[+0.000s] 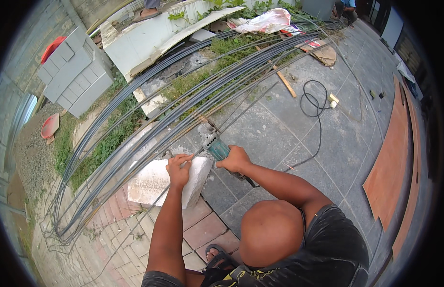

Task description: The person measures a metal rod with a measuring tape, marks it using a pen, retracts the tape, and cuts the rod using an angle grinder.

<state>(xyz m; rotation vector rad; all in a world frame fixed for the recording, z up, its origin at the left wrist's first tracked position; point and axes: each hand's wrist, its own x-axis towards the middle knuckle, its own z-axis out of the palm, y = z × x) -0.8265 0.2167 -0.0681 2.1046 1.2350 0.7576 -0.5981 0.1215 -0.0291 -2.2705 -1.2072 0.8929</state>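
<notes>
My right hand (pixel 235 160) is closed around the rear of a teal angle grinder (pixel 218 149). The grinder's head, with its guard, meets the thin steel rods just ahead of it; the disc's exact contact is hard to make out. My left hand (pixel 179 168) is closed, fingers pinching a thin steel rod (pixel 157 198) beside the grinder. That rod slants from the lower left up toward the upper right. Beneath my left hand lies a rough white block (pixel 152 181). A dark cord (pixel 317 146) trails from the grinder over the tiles.
A long bundle of steel rods (pixel 150 117) curves across the ground. White slabs (pixel 136 45) and grey stacked boxes (pixel 78 71) stand beyond it. Reddish boards (pixel 382 179) lie at the right. Another person's sandalled foot (pixel 146 14) and a distant crouching person (pixel 347 10) show at the top.
</notes>
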